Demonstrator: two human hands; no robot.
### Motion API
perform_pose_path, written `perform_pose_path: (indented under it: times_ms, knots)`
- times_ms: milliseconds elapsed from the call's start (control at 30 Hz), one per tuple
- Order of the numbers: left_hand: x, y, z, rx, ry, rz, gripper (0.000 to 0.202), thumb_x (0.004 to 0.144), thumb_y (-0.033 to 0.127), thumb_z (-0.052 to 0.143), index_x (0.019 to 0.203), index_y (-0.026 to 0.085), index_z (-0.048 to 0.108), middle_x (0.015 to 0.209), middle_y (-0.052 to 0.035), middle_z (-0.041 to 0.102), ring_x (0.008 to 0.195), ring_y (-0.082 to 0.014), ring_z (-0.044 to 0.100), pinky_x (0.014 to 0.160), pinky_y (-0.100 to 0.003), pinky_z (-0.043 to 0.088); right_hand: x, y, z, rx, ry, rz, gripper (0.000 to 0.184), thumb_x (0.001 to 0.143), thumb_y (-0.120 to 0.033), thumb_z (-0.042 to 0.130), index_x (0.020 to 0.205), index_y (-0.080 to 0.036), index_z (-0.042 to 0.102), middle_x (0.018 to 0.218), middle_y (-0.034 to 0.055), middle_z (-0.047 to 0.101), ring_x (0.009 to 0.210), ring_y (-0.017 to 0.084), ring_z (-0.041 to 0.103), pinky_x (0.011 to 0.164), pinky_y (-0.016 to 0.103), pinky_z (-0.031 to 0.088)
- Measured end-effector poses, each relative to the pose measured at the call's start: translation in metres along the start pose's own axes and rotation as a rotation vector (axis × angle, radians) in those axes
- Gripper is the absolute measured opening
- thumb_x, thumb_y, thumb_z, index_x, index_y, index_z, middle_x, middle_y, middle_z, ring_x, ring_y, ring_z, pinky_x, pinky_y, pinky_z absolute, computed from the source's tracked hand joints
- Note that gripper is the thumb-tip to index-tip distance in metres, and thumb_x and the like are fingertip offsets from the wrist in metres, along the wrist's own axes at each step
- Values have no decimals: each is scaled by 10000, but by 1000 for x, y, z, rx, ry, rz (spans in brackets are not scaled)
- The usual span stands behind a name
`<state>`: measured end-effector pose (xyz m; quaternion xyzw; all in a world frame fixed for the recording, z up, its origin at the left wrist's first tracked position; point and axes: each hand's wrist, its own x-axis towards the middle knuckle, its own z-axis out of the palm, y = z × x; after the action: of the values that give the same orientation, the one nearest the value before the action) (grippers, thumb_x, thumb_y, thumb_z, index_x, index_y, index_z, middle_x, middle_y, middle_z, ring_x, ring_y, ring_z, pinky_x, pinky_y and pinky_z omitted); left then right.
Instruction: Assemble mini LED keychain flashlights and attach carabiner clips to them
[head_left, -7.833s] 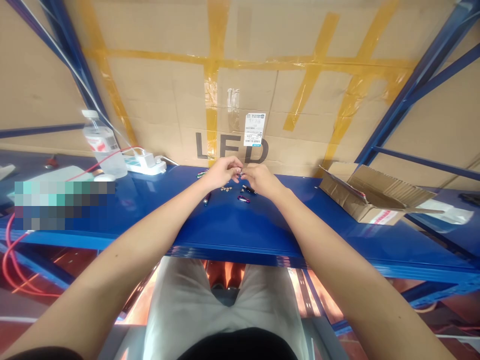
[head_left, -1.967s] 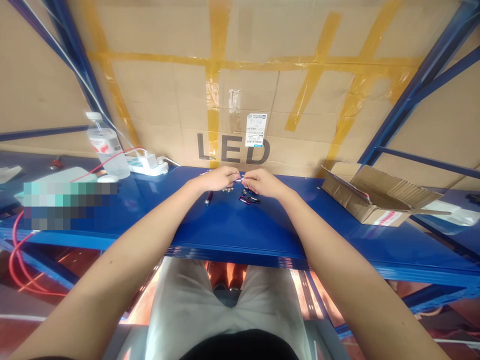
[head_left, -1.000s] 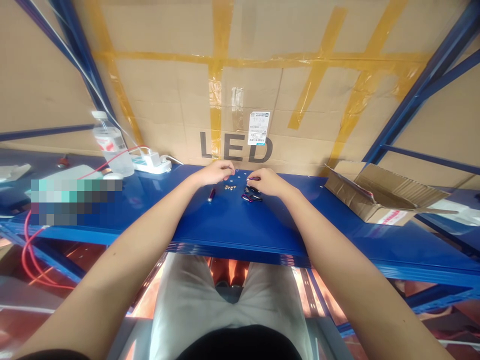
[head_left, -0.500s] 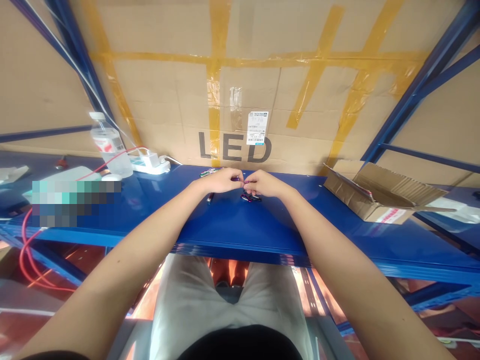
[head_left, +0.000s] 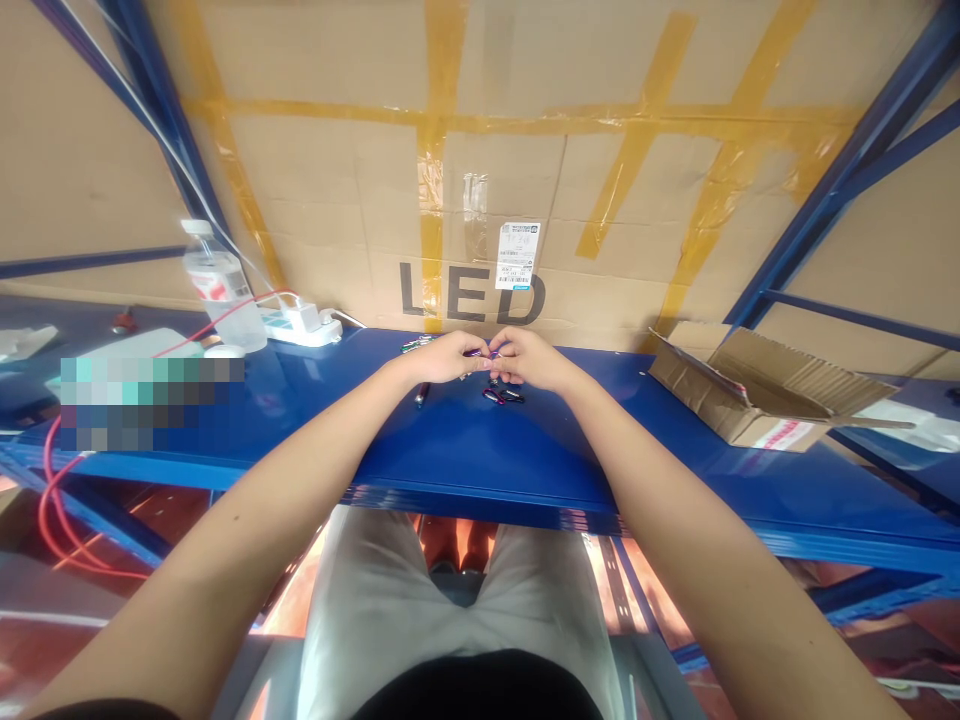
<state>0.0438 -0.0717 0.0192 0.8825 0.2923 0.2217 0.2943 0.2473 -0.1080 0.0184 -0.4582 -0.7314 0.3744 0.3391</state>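
My left hand (head_left: 447, 358) and my right hand (head_left: 528, 359) meet fingertip to fingertip over the blue shelf. Both are closed in a pinch around a small purple shiny piece (head_left: 487, 353), mostly hidden by the fingers, so its kind is unclear. Just below my right hand lie a purple clip (head_left: 492, 397) and a black clip (head_left: 513, 396), shaped like small carabiners. A dark slim piece with a shiny end (head_left: 421, 395) rests under my left wrist. Behind that wrist shows a pile of small multicoloured pieces (head_left: 417, 343), partly covered.
An open cardboard box (head_left: 750, 400) stands at right. To the left are a plastic bottle (head_left: 221, 290), a power strip (head_left: 300, 325), a pale green item (head_left: 135, 360), partly blurred out, and a red cable (head_left: 52, 510). A large taped carton (head_left: 337, 200) walls off the back.
My right hand has shifted slightly up, its fingers moving a little on the purple piece. My left hand stays nearly in place. The view has moved slightly.
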Motion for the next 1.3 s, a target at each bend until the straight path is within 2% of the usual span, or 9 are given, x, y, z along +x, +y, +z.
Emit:
perform_pose_path:
  times_ms: [100, 300, 433, 500, 667, 833, 967, 1167, 1300]
  knots:
    - [-1, -1, -1, -21, 9, 7, 301, 895, 450, 609, 836, 156, 624, 715, 1, 574, 611, -112, 512, 582, -253, 398, 0, 2, -2, -53, -14, -30, 203, 857, -151, 668, 997, -196, 529, 749, 12, 693, 615, 129, 592, 548, 240, 449]
    - [-5, 6, -4, -26, 60, -132, 233, 929, 374, 557, 823, 171, 605, 663, 19, 548, 521, -87, 458, 506, -228, 373, -4, -5, -3, -570, 91, -308, 140, 911, -205, 593, 980, -178, 711, 883, 61, 699, 818, 192, 611, 744, 311, 448]
    - [-6, 10, -4, -107, 53, -197, 175, 926, 321, 570, 825, 179, 583, 640, 23, 548, 482, -80, 469, 466, -218, 371, -5, -11, -1, -746, 84, -403, 217, 961, -223, 544, 915, -155, 744, 897, 106, 697, 889, 226, 607, 798, 320, 424]
    - [-7, 12, -4, -143, 48, -199, 172, 937, 317, 567, 837, 177, 570, 664, 8, 599, 459, -72, 466, 449, -218, 366, -4, -12, 0, -763, 79, -394, 251, 975, -202, 509, 933, -150, 751, 898, 112, 706, 871, 224, 613, 792, 314, 420]
    - [-10, 19, -6, -177, 52, -155, 166, 965, 285, 555, 870, 151, 576, 872, -93, 752, 435, -46, 453, 457, -226, 394, -4, -10, 0, -711, 124, -369, 234, 951, -165, 519, 927, -155, 751, 849, 86, 723, 823, 207, 626, 746, 286, 419]
    - [-12, 22, -8, -228, 78, -141, 163, 956, 237, 565, 826, 144, 590, 844, -99, 759, 416, -36, 437, 459, -228, 401, -5, -10, 0, -658, 179, -394, 245, 960, -181, 499, 902, -173, 737, 822, 67, 717, 800, 194, 628, 736, 275, 427]
    - [-11, 22, -8, -256, 84, -135, 156, 955, 214, 561, 827, 137, 607, 839, -95, 756, 413, -33, 438, 447, -224, 389, -6, -11, -2, -667, 144, -481, 249, 962, -181, 495, 869, -175, 726, 808, 69, 704, 801, 201, 620, 757, 285, 423]
    - [-10, 19, -7, -296, 107, -154, 173, 965, 238, 568, 836, 129, 609, 807, -94, 741, 426, -39, 449, 438, -222, 375, -6, -13, -3, -702, 122, -453, 304, 966, -206, 491, 727, -179, 677, 738, 72, 665, 741, 201, 594, 711, 294, 408]
    - [-7, 12, -7, -354, 121, -137, 172, 942, 288, 638, 875, 131, 624, 826, -95, 733, 463, -45, 474, 436, -213, 355, -5, -11, -2, -663, 107, -491, 276, 948, -209, 513, 817, -178, 753, 789, 82, 706, 765, 209, 613, 748, 307, 435]
